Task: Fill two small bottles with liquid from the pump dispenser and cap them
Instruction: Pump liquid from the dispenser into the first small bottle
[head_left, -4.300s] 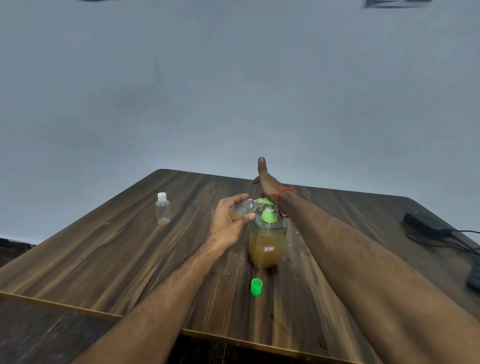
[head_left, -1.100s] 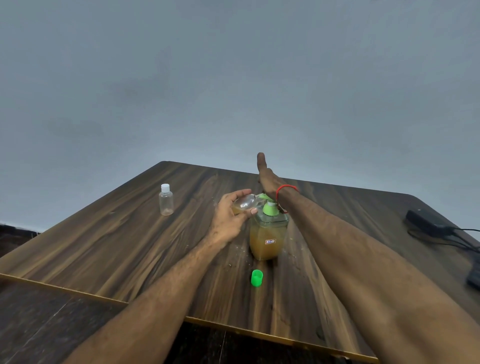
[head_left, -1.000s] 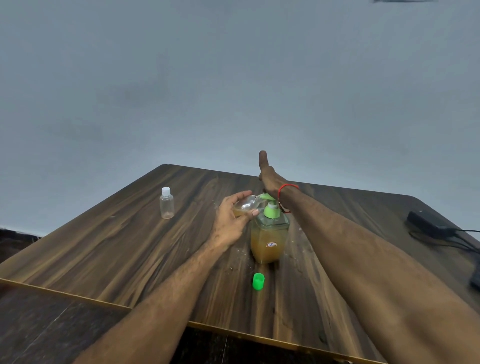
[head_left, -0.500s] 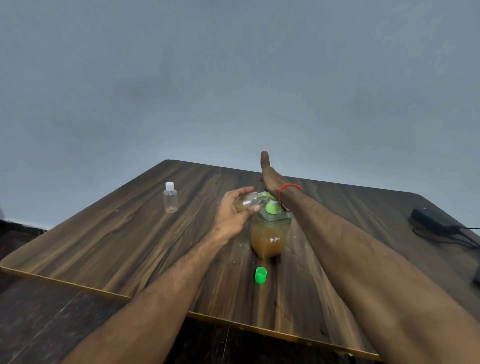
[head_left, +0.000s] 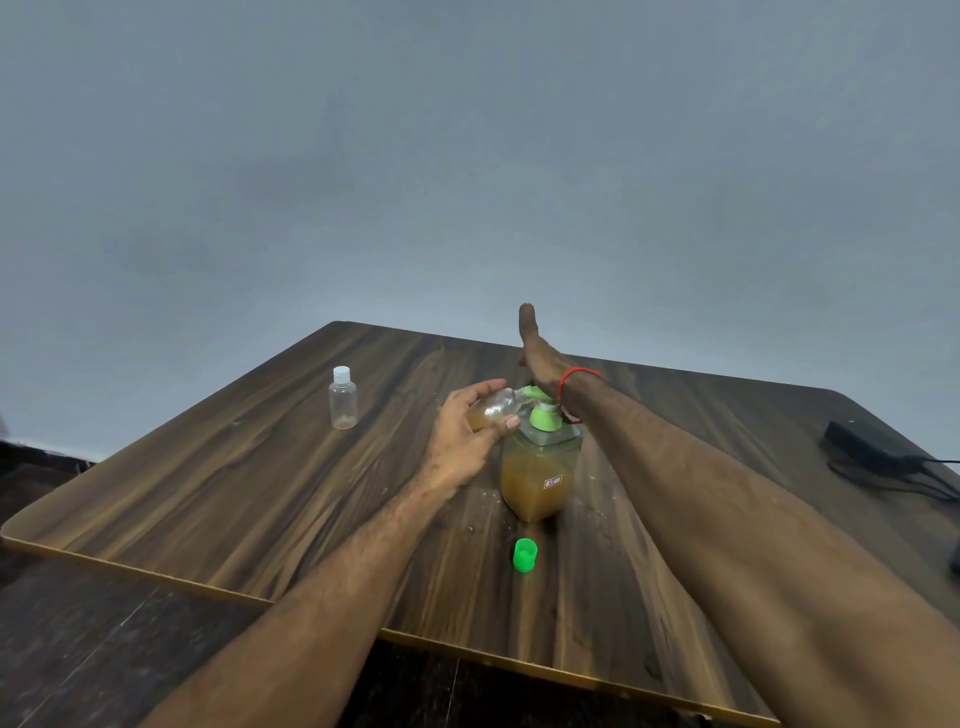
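The small clear bottle (head_left: 492, 408) lies on its side in the air, its open mouth pointing at the green spout of the pump dispenser (head_left: 540, 462). The left hand (head_left: 464, 441) curls its fingers and thumb around this bottle, which has a little orange-brown liquid inside. The right hand (head_left: 540, 351) rests on top of the pump with its thumb sticking straight up; its other fingers are hidden. The dispenser is square, see-through plastic and stands on the dark wooden table (head_left: 260, 493). In front of the dispenser lies a round green cap (head_left: 524, 555). Far left of the dispenser stands a second bottle (head_left: 343, 399), upright, with a white cap on.
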